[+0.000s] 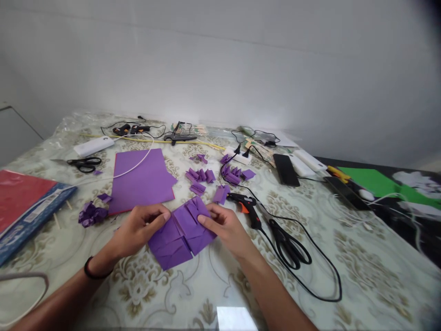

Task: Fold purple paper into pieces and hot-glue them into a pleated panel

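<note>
Both hands hold one folded sheet of purple paper low over the table, its surface crossed by creases and slits or overlapping folds. My left hand pinches its upper left edge between thumb and fingers. On the right edge, my right hand presses with the thumb on top and the fingers underneath, partly hidden. Just beyond the paper lie several small folded purple pieces. A glue gun with a black cord rests right of my right hand, and black-handled scissors lie beside it.
Behind my left hand are a stack of purple sheets and crumpled purple paper. Other scissors and a red and blue packet lie left. A power strip, a phone and green sheets are farther right.
</note>
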The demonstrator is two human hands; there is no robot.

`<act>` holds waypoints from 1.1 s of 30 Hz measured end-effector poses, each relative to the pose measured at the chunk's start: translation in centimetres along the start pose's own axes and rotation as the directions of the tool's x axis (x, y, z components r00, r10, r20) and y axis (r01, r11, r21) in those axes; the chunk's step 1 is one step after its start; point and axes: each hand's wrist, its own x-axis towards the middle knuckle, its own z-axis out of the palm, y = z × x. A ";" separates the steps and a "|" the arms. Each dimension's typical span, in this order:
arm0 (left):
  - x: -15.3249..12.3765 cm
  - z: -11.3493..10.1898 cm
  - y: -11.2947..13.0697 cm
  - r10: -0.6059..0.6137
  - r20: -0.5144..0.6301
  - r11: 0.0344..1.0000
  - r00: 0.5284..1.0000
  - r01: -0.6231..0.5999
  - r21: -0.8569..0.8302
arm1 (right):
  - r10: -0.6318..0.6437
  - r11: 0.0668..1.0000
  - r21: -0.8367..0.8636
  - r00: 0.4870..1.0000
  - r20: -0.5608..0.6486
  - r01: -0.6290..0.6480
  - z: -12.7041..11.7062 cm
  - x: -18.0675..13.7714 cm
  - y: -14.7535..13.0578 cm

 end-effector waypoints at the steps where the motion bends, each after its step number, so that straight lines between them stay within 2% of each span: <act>1: -0.1 0.0 0.2 0.005 0.016 1.000 1.000 -0.005 0.027 | 0.000 1.000 -0.002 1.000 -0.001 0.000 0.0 -0.1 -0.1; 6: -0.5 -0.1 1.5 0.044 0.052 0.997 0.998 -0.047 0.053 | -0.031 0.998 -0.057 0.998 -0.060 0.028 0.3 -0.6 -0.3; 8: -0.6 0.0 1.9 0.051 0.085 0.994 0.995 -0.059 0.090 | -0.036 0.995 -0.092 0.998 -0.050 0.032 0.4 -0.8 -0.3; 15: -1.3 0.7 2.1 0.093 0.076 0.974 0.993 -0.107 0.200 | -0.092 0.965 -0.247 0.996 0.015 0.093 0.5 -1.8 -0.9; 21: -2.0 1.1 2.1 0.148 0.138 0.959 0.979 -0.177 0.223 | -0.130 0.939 -0.322 0.992 -0.003 0.122 0.9 -2.6 -1.7; 25: -1.8 1.1 2.4 0.092 0.185 0.969 0.978 -0.131 0.208 | -0.165 0.938 -0.314 0.985 -0.041 0.144 1.1 -2.8 -1.9; 30: -1.7 1.0 3.1 0.113 0.268 0.971 0.957 -0.163 0.173 | -0.226 0.950 -0.232 0.973 -0.040 0.211 1.2 -3.1 -1.8; 32: -2.0 1.2 3.0 0.109 0.235 0.983 0.966 -0.140 0.121 | -0.254 0.947 -0.209 0.967 -0.019 0.245 1.2 -3.3 -1.8; 33: -2.3 1.2 2.9 0.091 0.181 0.990 0.979 -0.108 0.086 | -0.268 0.944 -0.201 0.963 -0.010 0.261 1.2 -3.4 -1.8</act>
